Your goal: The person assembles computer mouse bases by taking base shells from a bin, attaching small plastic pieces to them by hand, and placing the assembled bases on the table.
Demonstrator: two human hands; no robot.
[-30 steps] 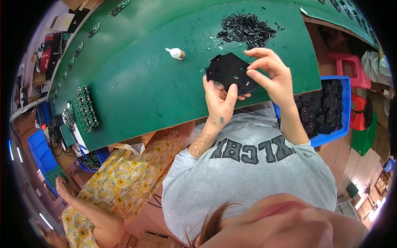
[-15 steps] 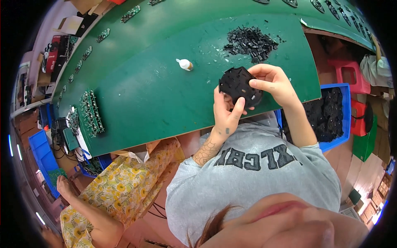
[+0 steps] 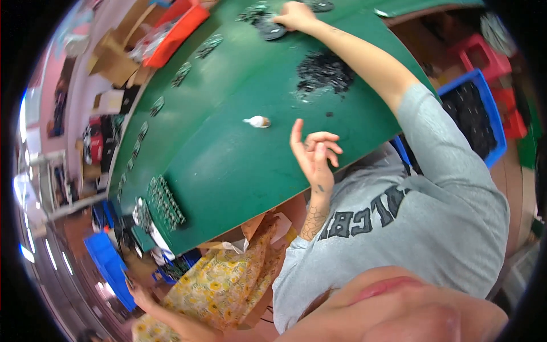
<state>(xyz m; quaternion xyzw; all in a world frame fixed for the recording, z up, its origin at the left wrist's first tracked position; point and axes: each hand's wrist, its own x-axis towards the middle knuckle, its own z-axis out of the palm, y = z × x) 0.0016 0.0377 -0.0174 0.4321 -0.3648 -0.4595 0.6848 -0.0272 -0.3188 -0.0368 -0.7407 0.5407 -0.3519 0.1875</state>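
Note:
At the far edge of the bench my right hand (image 3: 296, 17) is stretched out, its fingers closed at the rim of a dark, rounded plastic shell (image 3: 270, 28). Blur hides the exact grip. A green circuit board (image 3: 254, 11) lies just left of that shell, and another dark shell (image 3: 319, 5) is on its right. My left hand (image 3: 316, 153) hovers over the near edge, fingers apart and holding nothing. One small black piece (image 3: 329, 114) lies on the green bench top (image 3: 216, 165) beyond it. Under my right forearm is a heap of small black pieces (image 3: 325, 73).
A white squeeze bottle (image 3: 258, 121) lies mid-bench. Circuit boards (image 3: 181, 74) line the far left edge, with more stacked boards (image 3: 165, 202) at the near left. A blue crate (image 3: 472, 117) of black parts stands at right. Another person's arm (image 3: 171, 319) shows at lower left.
My right hand has carried the black shell from near my body to the far side. My left hand has let go of it and opened. The view has turned.

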